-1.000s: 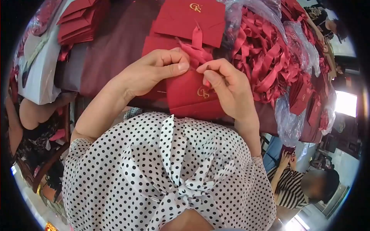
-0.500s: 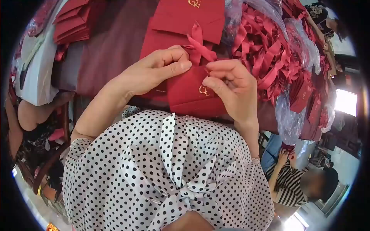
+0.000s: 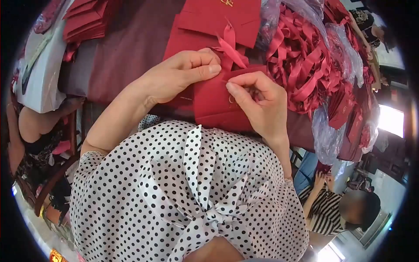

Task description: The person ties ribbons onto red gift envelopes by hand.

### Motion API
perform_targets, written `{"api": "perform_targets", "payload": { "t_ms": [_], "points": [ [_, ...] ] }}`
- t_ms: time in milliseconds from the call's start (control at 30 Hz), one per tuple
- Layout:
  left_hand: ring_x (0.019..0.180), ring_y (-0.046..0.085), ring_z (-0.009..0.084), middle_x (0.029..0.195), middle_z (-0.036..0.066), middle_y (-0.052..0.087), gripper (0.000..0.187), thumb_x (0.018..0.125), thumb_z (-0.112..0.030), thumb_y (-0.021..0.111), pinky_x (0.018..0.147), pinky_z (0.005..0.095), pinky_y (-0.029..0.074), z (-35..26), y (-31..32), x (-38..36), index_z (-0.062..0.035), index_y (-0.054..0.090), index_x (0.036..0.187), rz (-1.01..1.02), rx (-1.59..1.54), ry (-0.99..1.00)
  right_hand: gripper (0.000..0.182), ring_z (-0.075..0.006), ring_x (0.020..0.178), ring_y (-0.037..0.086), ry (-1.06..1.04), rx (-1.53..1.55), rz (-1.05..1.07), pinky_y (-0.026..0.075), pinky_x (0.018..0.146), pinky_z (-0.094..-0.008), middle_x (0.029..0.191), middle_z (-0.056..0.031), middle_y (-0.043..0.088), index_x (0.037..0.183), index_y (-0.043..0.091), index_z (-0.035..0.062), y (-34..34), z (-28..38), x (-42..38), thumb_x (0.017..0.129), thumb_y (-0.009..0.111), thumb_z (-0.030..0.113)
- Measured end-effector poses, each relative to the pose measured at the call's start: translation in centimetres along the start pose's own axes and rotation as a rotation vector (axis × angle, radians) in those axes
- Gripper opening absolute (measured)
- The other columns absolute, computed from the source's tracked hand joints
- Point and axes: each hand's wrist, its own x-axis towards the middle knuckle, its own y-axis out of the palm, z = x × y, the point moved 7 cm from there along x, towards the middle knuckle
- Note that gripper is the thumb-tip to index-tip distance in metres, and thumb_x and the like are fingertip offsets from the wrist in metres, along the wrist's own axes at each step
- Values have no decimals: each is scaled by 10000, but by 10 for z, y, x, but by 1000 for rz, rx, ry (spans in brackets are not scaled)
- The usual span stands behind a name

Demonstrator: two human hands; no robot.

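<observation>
A red folder with a gold emblem lies at the table edge in front of me, under both hands. A red ribbon rises from its upper edge between my hands. My left hand is closed at the ribbon's left side, thumb pressed to the fingers; what it pinches is mostly hidden. My right hand is closed in a pinch of thumb and index finger over the folder's right part, and a small thing at its tips is too tiny to make out. Another red folder lies just beyond.
A heap of red ribbons in clear plastic lies to the right. Stacked red folders are at the upper left, near a white box. A person in a striped top sits at the lower right; another person's limb shows at left.
My right thumb and index finger have moved slightly left and closed together. The folders and ribbon appear shifted a little to the right in view.
</observation>
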Motion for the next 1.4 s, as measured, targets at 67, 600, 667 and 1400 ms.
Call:
{"api": "perform_targets", "payload": {
  "t_ms": [67, 600, 667, 1400],
  "points": [
    [980, 425, 100, 987, -1, 474, 217, 944, -205, 557, 914, 232, 307, -4, 3, -1, -13, 546, 841, -2, -97, -8, 97, -22, 575, 517, -40, -83, 7, 409, 517, -188, 667, 17, 604, 868, 644, 20, 0, 2, 0, 814, 711, 63],
    [908, 438, 138, 937, 45, 471, 184, 946, -131, 541, 831, 274, 368, -10, 5, -8, -14, 459, 830, -152, 279, 232, 87, -23, 608, 547, -212, -378, -24, 435, 542, -192, 703, -7, 630, 831, 644, 5, 10, 18, 1, 801, 712, 49],
    [819, 442, 188, 902, 85, 451, 146, 915, -105, 566, 717, 289, 385, -31, 12, -15, 4, 497, 846, -258, 616, 480, 82, -67, 588, 566, -251, -375, -30, 448, 530, -223, 693, -27, 620, 818, 640, 17, 12, 22, 1, 784, 711, 39],
    [941, 450, 209, 908, 60, 543, 94, 844, -95, 570, 889, 332, 340, -64, 2, -15, -2, 573, 831, 145, 662, 241, 227, -265, 666, 585, -519, -538, -25, 491, 578, -354, 781, -76, 557, 878, 569, 48, 25, 54, -3, 743, 741, 106]
  ]
}}
